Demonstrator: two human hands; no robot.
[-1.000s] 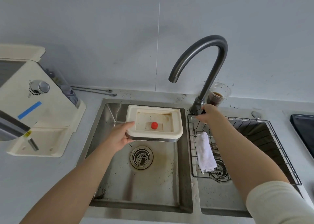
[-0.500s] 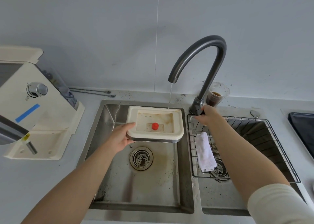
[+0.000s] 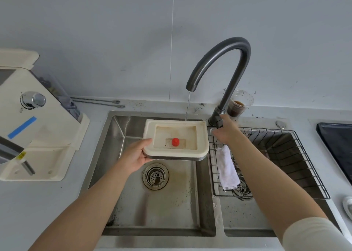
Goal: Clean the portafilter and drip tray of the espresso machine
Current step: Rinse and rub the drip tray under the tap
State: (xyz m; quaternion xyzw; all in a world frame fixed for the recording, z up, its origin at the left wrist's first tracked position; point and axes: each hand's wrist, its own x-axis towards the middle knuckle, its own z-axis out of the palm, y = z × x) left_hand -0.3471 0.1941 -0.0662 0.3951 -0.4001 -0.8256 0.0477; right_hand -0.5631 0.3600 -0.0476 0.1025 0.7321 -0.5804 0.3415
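My left hand grips the left edge of the cream drip tray and holds it level over the left sink basin. The tray's well is stained brown and has a red float in the middle. A thin stream of water runs from the dark faucet and lands at the tray's far rim. My right hand is closed on the faucet handle at the faucet's base. The cream espresso machine stands on the counter at the left. No portafilter is recognisable.
A wire rack sits in the right basin with a white cloth draped over its left side. A plastic cup of coffee stands behind the faucet. Two thin metal tools lie by the wall. A black tray is at the right.
Water has started running from the faucet and the stream now reaches the tray's far rim. Both hands kept their holds; the tray stayed in place.
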